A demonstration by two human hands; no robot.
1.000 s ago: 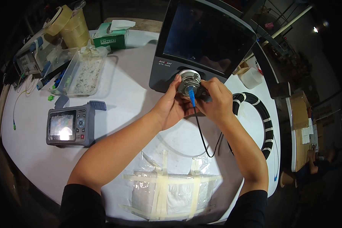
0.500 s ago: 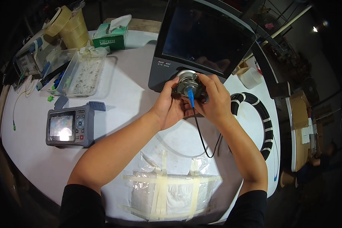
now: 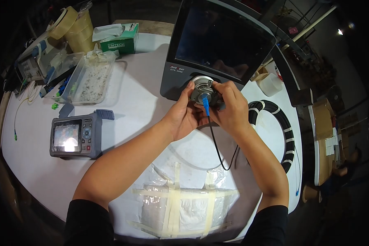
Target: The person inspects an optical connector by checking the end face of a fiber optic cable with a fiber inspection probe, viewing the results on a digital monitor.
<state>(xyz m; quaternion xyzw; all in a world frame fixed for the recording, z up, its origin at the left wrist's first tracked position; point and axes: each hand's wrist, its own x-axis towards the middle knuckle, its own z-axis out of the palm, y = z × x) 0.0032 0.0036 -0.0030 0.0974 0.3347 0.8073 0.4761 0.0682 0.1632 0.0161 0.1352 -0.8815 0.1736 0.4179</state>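
A round metal connector mount [image 3: 201,88] sits at the lower front of a dark monitor-like device [image 3: 223,39] marked ETN 3000. Into its middle goes a blue fiber-optic connector [image 3: 206,107], whose black cable [image 3: 214,143] loops down and back up to the right. My left hand [image 3: 180,117] is closed at the mount's left side, thumb on its edge and the other fingers partly hidden beneath. On the right side, my right hand [image 3: 235,108] curls its fingers against the mount; its thumb is mostly hidden behind the connector.
Coiled black cable [image 3: 289,135] lies to the right. At left are a grey handheld tester [image 3: 76,135], a plastic tub of small pieces [image 3: 95,80], tape rolls [image 3: 80,30] and a green tissue box [image 3: 121,41]. A padded sheet [image 3: 192,211] is taped down in front.
The tissue on the green box has flopped over to the left. My left thumb has shifted slightly on the mount; the connector and right hand look nearly still.
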